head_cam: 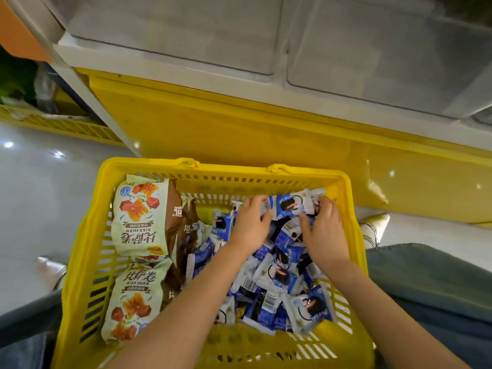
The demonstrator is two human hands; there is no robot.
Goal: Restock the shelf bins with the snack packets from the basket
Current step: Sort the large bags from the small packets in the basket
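Yellow basket (80, 265) sits nearest, cream Bisajuan bags (138, 217) stacked left. Your left hand (250, 225) and right hand (323, 231), close together, each curl round blue-and-white biscuit packets (277, 278) at the far wall, fingertips half buried. Beyond, clear shelf bins (173, 30) are blurred.

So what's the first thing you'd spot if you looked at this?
The bright yellow basket fills the lower middle of the view, heaped on its right side with small blue-and-white packets. The left hand and the right hand grip a bunch of them at the basket's far side. Bigger cream snack bags with orange pictures lie along the basket's left wall.
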